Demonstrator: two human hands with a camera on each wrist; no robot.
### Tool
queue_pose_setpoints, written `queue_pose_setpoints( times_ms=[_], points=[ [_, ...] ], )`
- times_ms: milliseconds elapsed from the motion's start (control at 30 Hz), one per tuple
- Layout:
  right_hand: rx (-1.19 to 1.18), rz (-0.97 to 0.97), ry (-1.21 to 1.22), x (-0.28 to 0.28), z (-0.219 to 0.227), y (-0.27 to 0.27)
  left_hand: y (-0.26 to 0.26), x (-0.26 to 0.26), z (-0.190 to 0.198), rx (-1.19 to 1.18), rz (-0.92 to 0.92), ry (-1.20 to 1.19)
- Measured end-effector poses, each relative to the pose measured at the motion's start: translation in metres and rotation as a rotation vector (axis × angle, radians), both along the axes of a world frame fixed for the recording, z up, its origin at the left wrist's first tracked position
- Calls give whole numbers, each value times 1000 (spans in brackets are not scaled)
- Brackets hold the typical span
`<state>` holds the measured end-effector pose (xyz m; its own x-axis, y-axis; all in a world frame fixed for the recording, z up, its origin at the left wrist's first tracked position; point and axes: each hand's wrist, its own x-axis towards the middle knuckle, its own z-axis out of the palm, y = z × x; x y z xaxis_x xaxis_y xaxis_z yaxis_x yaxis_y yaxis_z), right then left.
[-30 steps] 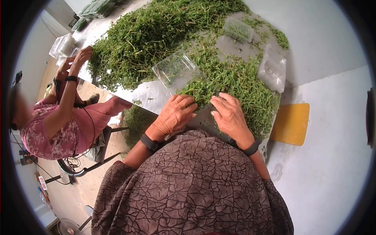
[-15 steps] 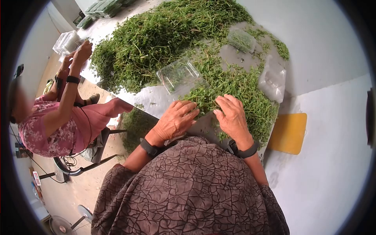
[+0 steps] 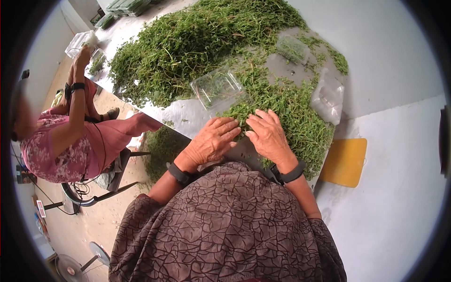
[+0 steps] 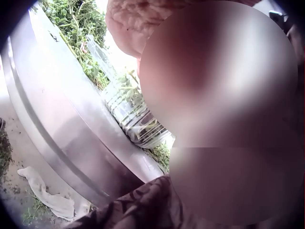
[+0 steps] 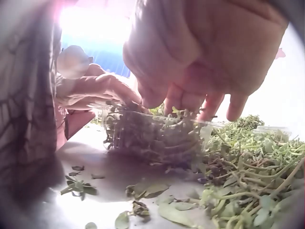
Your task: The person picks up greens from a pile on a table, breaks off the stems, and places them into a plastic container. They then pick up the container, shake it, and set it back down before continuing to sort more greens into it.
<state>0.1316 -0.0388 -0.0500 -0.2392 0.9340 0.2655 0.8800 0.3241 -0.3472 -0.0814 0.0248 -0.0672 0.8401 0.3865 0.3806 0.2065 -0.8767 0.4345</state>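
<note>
A clear plastic container (image 5: pixel 152 136) filled with leafy green stems stands at the near table edge, mostly hidden under the hands in the head view. Over its top, my right hand (image 3: pixel 268 138) presses the greens with its fingers pointing down. On the other side, my left hand (image 3: pixel 211 141) lays its extended fingers along the rim and onto the greens. The fingertips of both hands come close together. Ridged clear plastic (image 4: pixel 138 119) shows below my left hand (image 4: pixel 131 28) in the left wrist view, where a large blur covers the right side.
A big heap of greens (image 3: pixel 188 44) covers the far table, with looser stems around the container. Clear plastic pieces (image 3: pixel 218 89) lie among them. Another person (image 3: pixel 56 145) sits at left, hands near stacked clear containers (image 3: pixel 81 43). A yellow stool (image 3: pixel 344 162) stands at right.
My right hand has moved left, closer to my left hand, which stays nearly in place. The other person's hands have shifted, revealing a container of greens beside them. The head view has tilted slightly.
</note>
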Motion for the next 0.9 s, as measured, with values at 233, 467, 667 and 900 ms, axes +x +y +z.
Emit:
queue_pose_setpoints(
  times_ms=[233,467,667,900],
  points=[
    [94,-138,61,24,9,7,4,-27,6,-10,220,-124],
    [83,-87,-4,29,1,30,-3,-36,-3,-30,236,-84],
    [0,-98,-22,24,1,44,-13,-22,-2,23,77,-53],
    [159,-138,-173,13,6,47,-12,-8,-9,12,48,51]
  ],
)
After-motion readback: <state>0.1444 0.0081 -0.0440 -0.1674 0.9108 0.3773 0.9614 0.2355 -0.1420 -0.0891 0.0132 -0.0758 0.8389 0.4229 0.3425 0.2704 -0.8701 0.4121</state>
